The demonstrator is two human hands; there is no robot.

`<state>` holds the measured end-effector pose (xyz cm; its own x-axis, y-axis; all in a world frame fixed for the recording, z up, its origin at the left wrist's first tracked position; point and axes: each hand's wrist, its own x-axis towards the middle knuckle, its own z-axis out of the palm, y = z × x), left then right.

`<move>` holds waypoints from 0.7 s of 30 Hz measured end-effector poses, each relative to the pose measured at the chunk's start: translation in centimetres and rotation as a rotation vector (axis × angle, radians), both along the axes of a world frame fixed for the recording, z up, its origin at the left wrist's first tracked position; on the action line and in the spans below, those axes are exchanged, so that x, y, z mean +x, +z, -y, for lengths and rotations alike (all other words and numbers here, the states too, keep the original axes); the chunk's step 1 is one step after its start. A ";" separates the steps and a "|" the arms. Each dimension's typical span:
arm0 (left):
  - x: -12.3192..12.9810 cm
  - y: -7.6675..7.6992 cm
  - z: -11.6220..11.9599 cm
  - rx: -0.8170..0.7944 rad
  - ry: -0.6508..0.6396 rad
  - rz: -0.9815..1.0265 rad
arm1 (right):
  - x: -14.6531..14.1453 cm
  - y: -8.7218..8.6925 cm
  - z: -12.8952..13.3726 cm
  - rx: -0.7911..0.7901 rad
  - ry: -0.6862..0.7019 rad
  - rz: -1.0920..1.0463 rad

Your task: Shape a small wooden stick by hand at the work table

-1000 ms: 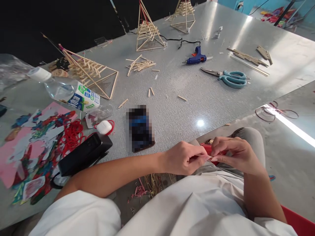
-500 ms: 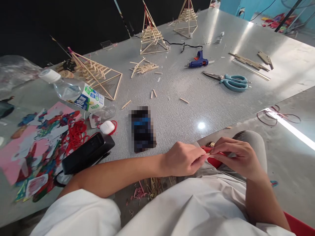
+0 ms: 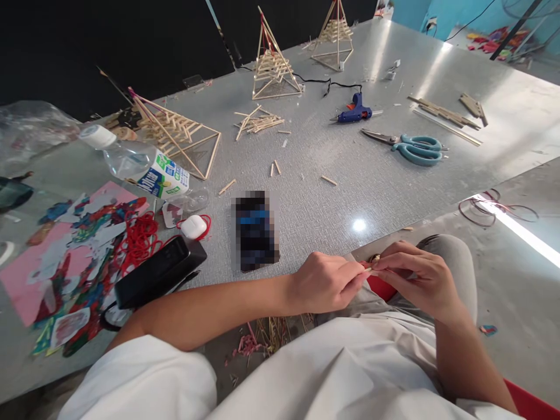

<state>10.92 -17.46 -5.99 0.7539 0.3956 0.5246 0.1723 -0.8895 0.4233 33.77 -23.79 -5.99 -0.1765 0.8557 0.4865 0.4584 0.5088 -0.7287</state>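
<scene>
My left hand [image 3: 330,282] and my right hand [image 3: 417,279] meet above my lap, just off the table's near edge. Fingertips of both are pinched on a short pale wooden stick [image 3: 369,270], mostly covered by the fingers. Left of my hands a phone [image 3: 256,233], its screen blurred, lies on the table [image 3: 315,221]. Loose short sticks [image 3: 329,180] are scattered beyond it, with a small pile of sticks [image 3: 262,123] farther back.
Pyramid-shaped stick frames [image 3: 273,73] stand at the back. A blue glue gun [image 3: 356,111] and blue-handled scissors [image 3: 415,146] lie right of centre, near wooden strips [image 3: 444,111]. At left are a plastic bottle [image 3: 144,166], white earbud case [image 3: 193,226], red string [image 3: 137,236] and black case [image 3: 160,271].
The view has shifted slightly, so the table things appear a little lower and to the right. Both hands keep nearly the same pinch on the stick.
</scene>
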 end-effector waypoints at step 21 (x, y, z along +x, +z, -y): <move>0.1 1.3 -0.4 -0.391 -0.016 0.109 | -1.6 -1.5 -0.2 -0.135 -0.058 -0.333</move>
